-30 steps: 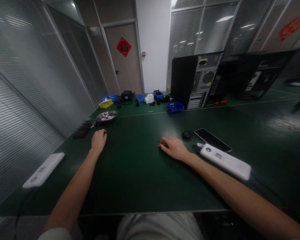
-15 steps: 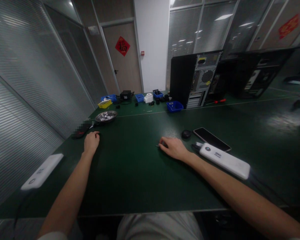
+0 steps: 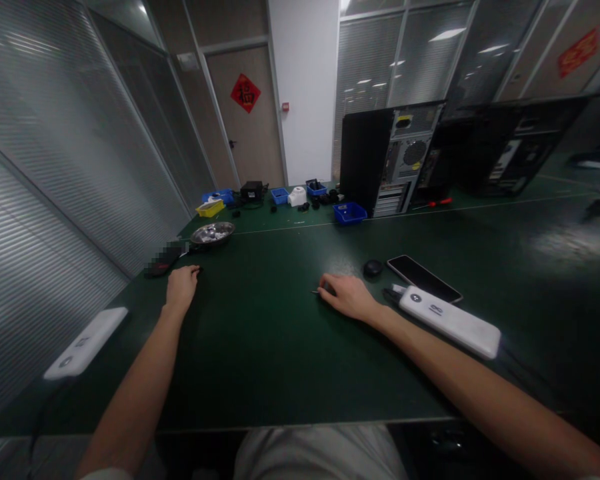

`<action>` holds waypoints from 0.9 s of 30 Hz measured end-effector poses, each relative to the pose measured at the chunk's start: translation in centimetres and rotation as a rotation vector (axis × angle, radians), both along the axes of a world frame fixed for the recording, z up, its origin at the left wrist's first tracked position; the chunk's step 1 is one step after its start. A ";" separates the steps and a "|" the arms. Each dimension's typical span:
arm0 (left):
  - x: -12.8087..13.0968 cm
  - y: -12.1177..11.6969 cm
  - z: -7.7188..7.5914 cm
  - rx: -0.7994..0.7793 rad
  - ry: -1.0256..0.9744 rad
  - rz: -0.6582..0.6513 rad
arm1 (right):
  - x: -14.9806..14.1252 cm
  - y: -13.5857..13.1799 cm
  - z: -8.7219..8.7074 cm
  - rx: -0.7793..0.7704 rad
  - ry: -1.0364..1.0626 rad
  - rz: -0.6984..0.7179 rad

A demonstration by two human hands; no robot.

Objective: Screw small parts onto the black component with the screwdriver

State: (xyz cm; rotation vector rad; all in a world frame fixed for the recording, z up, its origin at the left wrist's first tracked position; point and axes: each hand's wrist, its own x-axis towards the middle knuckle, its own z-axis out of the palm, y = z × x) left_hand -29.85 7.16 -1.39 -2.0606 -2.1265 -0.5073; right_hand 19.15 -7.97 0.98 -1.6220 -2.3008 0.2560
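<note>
My left hand [image 3: 181,288] is closed in a pinch over the left side of the green table. A tiny dark thing [image 3: 201,269] shows at its fingertips, too small to name. Farther back, a shallow metal bowl [image 3: 213,233] holds small whitish pieces. My right hand [image 3: 347,296] rests on the table with thumb and fingers closed around a thin metallic thing, whose short tip [image 3: 315,292] sticks out to the left. The rest of that thing is hidden by the fingers. Just right of this hand lie a round black object [image 3: 373,269] and a white power bank [image 3: 447,320].
A phone [image 3: 424,278] lies behind the power bank. Another white power bank [image 3: 86,343] is at the left edge, near a dark, partly pixelated item [image 3: 164,261]. Blue bins [image 3: 350,213], a yellow tray [image 3: 210,209] and a computer tower [image 3: 391,160] stand at the back.
My left hand has shifted very slightly left, and its fingertips now point outward with the dark thing showing. The right hand has stayed in place.
</note>
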 end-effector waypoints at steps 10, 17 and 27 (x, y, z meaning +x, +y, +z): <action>1.1 -0.9 1.1 -0.010 -0.057 0.106 | 0.1 0.0 -0.1 0.012 0.016 0.012; 3.6 -2.6 3.0 0.030 -0.157 -0.017 | 0.1 0.2 -0.5 0.043 0.030 0.014; 20.3 -9.8 2.1 -0.189 -0.383 -0.839 | 0.0 0.3 -0.9 0.069 0.134 0.086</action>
